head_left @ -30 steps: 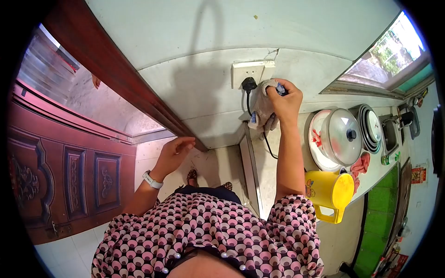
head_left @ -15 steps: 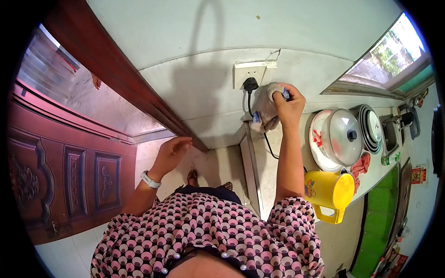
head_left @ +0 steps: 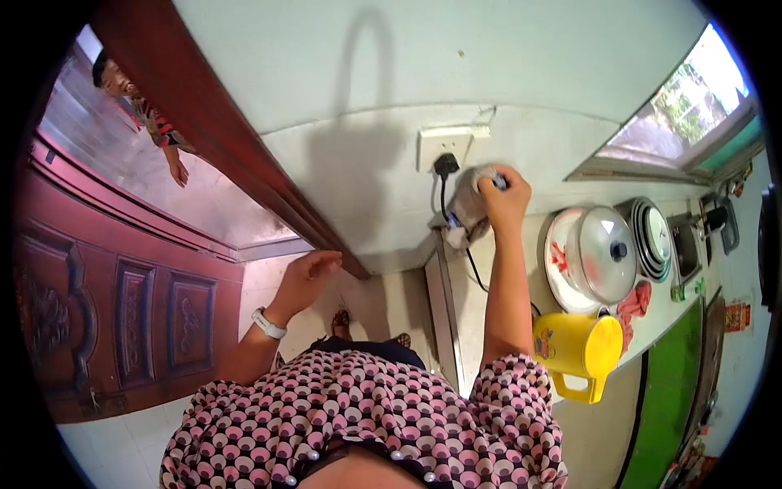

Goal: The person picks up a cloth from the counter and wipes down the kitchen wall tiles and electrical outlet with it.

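Right hand (head_left: 507, 200): fingers pinch grey cloth (head_left: 467, 202) — beside black plug (head_left: 445, 165)
Left hand (head_left: 303, 282): fingers loosely curled — empty

The plug (head_left: 445, 165) sits in the socket (head_left: 430, 147), left of the cloth (head_left: 468, 204). On the counter (head_left: 661, 314), the jug (head_left: 570, 346) stands before the lid (head_left: 595, 265); basins (head_left: 653, 235), then the sink (head_left: 687, 243), follow rightward.

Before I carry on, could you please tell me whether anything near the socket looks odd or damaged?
A short dark line, perhaps a crack, breaks the pale wall above the socket's right end. The right hand holds a grey cloth close to the black plug, which seems an odd spot for fabric.
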`<control>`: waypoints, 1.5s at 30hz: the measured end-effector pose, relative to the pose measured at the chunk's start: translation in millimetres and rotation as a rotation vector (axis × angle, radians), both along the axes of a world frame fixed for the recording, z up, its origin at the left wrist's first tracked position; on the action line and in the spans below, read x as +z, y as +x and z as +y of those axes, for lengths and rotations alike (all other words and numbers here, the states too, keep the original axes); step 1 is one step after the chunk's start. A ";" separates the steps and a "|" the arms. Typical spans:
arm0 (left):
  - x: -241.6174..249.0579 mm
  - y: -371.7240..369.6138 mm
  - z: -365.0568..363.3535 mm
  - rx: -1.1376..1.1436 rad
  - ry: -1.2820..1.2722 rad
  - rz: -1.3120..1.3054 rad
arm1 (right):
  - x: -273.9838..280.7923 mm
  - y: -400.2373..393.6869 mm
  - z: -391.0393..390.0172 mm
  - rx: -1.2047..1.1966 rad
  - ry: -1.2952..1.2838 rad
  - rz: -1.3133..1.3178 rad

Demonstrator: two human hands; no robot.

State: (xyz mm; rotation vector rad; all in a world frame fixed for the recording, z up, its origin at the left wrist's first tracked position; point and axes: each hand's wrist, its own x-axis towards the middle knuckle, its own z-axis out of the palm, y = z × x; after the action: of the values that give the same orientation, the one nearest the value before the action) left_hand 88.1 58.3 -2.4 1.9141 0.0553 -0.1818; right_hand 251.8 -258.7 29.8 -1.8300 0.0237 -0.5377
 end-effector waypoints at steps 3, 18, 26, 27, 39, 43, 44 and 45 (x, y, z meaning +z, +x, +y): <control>-6.0 -4.9 8.9 0.021 -0.189 -0.088 | 8.0 -0.1 2.5 0.081 -0.065 -0.033; 1.3 7.1 -0.2 -0.008 0.188 -0.216 | 25.3 -29.8 -68.3 0.252 0.757 -0.040; 14.7 23.0 -51.7 -0.273 -0.019 -0.452 | 75.9 -92.6 -42.6 0.597 0.957 -0.042; 36.2 18.8 -59.8 -0.391 -0.093 -0.163 | 80.0 -103.2 -36.3 0.492 0.943 -0.050; -38.1 -7.3 -93.9 -0.509 -0.137 -0.283 | 37.4 -157.3 65.5 0.593 0.773 0.166; -64.5 -11.7 -76.9 -0.443 0.041 -0.219 | 10.1 -173.0 44.1 0.497 0.870 0.063; -75.3 -9.8 -72.8 -0.462 0.079 -0.235 | -0.4 -174.5 38.6 0.471 0.893 0.054; -86.7 -9.2 -67.9 -0.466 0.086 -0.266 | -13.4 -173.4 39.0 0.425 0.921 0.025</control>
State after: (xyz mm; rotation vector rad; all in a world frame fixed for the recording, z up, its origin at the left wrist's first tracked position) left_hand 78.9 -9.6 -89.1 1.9963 -0.5724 -0.2373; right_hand 78.4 -219.7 16.5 -0.8980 -0.0872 -0.1440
